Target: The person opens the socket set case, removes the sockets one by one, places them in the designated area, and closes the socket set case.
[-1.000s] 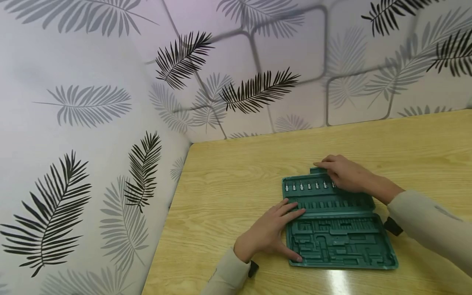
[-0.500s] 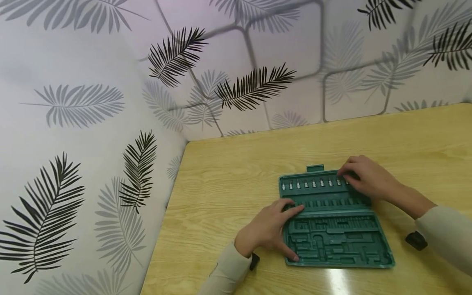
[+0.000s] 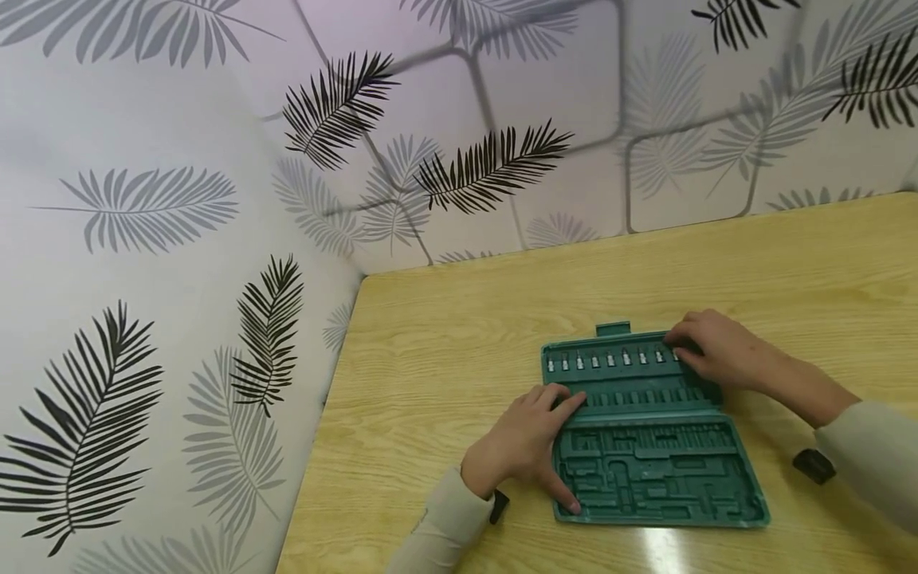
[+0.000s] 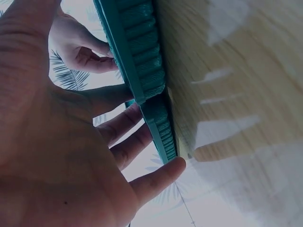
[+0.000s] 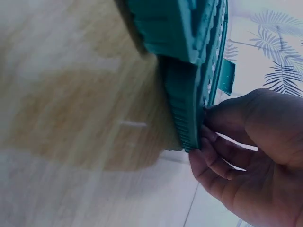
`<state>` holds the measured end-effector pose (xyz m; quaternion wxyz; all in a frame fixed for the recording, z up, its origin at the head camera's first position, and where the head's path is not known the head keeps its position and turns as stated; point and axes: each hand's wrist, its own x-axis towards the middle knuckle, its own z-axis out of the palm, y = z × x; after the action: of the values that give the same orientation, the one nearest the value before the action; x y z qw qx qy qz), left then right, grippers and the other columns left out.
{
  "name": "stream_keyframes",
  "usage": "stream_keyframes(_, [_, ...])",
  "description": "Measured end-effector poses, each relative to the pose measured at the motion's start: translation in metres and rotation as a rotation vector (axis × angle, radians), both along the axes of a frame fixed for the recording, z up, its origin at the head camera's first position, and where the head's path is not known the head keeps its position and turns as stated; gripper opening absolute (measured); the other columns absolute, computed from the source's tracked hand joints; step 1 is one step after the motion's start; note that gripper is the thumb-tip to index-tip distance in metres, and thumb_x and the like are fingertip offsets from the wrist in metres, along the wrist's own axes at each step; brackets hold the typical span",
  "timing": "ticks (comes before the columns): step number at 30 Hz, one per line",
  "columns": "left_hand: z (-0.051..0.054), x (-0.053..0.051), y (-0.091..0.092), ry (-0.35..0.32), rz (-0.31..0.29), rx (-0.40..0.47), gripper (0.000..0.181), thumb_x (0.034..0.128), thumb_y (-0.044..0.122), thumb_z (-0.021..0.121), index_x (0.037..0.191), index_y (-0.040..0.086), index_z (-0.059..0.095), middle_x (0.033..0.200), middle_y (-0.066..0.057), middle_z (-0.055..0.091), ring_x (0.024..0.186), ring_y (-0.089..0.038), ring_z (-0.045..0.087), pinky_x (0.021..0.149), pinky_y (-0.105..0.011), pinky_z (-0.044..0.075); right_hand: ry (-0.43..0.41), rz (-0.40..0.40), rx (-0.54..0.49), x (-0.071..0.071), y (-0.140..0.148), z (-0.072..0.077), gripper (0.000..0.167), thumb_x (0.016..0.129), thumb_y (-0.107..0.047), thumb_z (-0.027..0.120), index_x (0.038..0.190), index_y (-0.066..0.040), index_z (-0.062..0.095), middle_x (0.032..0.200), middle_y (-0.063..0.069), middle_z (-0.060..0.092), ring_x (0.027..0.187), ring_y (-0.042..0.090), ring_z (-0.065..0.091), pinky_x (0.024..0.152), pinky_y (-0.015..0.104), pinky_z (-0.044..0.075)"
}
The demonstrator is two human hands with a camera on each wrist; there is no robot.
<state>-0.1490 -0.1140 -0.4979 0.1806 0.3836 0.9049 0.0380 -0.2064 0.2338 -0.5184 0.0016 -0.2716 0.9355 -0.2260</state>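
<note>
Both hands at an open, flat, dark-green moulded plastic case (image 3: 656, 470), right of centre and low in the frame

The case lies on the yellow wood-grain table (image 3: 459, 335), its two halves spread one above the other, with a small green latch tab (image 3: 613, 328) jutting from the top edge. A row of small silver metal bits (image 3: 610, 359) runs along the upper half. The left hand (image 3: 527, 442) rests against the left edge, fingers spread and thumb at the lower-left corner, touching without a closed grip. The right hand (image 3: 724, 351) bends its fingers and thumb at the right end of the row; whether it pinches a bit or just touches the case, I cannot tell. A white wall with black and grey leaf prints (image 3: 531, 88) fills the upper frame
</note>
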Motion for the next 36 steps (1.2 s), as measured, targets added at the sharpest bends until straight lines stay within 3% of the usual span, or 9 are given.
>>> stream_keyframes(8, [-0.002, 0.002, -0.001, 0.005, 0.006, 0.004, 0.144, 0.0623, 0.075, 0.098, 0.176, 0.02, 0.027, 0.165, -0.004, 0.04, 0.152, -0.021, 0.043, 0.128, -0.044, 0.043, -0.029, -0.044, 0.008, 0.0, -0.002, 0.003, 0.014, 0.094, 0.001, 0.079, 0.105, 0.008, 0.077, 0.098, 0.016, 0.068, 0.087, 0.026, 0.064, 0.074, 0.047, 0.058])
stream_keyframes(15, [-0.003, 0.001, -0.002, 0.017, -0.004, 0.007, 0.145, 0.0623, 0.077, 0.097, 0.176, 0.021, 0.027, 0.165, -0.003, 0.04, 0.151, -0.021, 0.043, 0.128, -0.043, 0.043, -0.228, -0.144, -0.139, -0.003, 0.002, 0.0, 0.013, 0.105, -0.007, 0.071, 0.109, 0.005, 0.069, 0.101, 0.012, 0.071, 0.088, 0.016, 0.063, 0.072, 0.031, 0.054])
stream_keyframes(18, [-0.002, 0.002, -0.003, 0.012, -0.003, 0.01, 0.144, 0.0625, 0.077, 0.096, 0.176, 0.021, 0.027, 0.165, -0.003, 0.04, 0.151, -0.021, 0.043, 0.128, -0.043, 0.043, -0.263, -0.169, -0.172, -0.003, 0.004, 0.002, 0.011, 0.107, -0.011, 0.071, 0.108, 0.0, 0.071, 0.099, 0.006, 0.074, 0.088, 0.012, 0.062, 0.071, 0.026, 0.052])
stream_keyframes(26, [-0.002, 0.002, -0.001, 0.001, 0.0, 0.012, 0.144, 0.0626, 0.075, 0.098, 0.176, 0.021, 0.027, 0.166, -0.004, 0.04, 0.152, -0.022, 0.043, 0.128, -0.044, 0.043, -0.204, -0.166, -0.155, 0.002, 0.006, 0.004, 0.011, 0.105, -0.013, 0.074, 0.106, -0.005, 0.081, 0.101, 0.002, 0.081, 0.096, 0.019, 0.072, 0.084, 0.042, 0.06])
stream_keyframes(30, [-0.003, 0.003, -0.001, -0.006, 0.002, 0.017, 0.144, 0.0626, 0.075, 0.098, 0.176, 0.021, 0.026, 0.166, -0.003, 0.04, 0.152, -0.022, 0.042, 0.128, -0.044, 0.042, -0.187, -0.209, -0.202, 0.005, 0.009, 0.002, 0.011, 0.107, -0.014, 0.072, 0.108, -0.006, 0.08, 0.102, 0.003, 0.081, 0.095, 0.016, 0.071, 0.083, 0.035, 0.06])
stream_keyframes(32, [-0.003, 0.003, -0.001, -0.011, 0.007, 0.018, 0.144, 0.0627, 0.075, 0.098, 0.176, 0.021, 0.026, 0.167, -0.003, 0.039, 0.152, -0.022, 0.042, 0.129, -0.044, 0.042, -0.165, -0.236, -0.23, 0.006, 0.013, 0.001, 0.012, 0.108, -0.013, 0.07, 0.109, -0.006, 0.079, 0.102, 0.004, 0.08, 0.093, 0.014, 0.07, 0.079, 0.026, 0.057])
stream_keyframes(36, [-0.005, 0.003, -0.001, -0.021, 0.016, 0.012, 0.146, 0.0629, 0.075, 0.097, 0.177, 0.023, 0.023, 0.172, -0.003, 0.035, 0.156, -0.023, 0.039, 0.13, -0.045, 0.04, -0.106, -0.268, -0.257, 0.012, 0.024, 0.0, 0.012, 0.11, -0.01, 0.066, 0.111, -0.001, 0.075, 0.1, 0.01, 0.078, 0.088, 0.01, 0.067, 0.071, 0.022, 0.054])
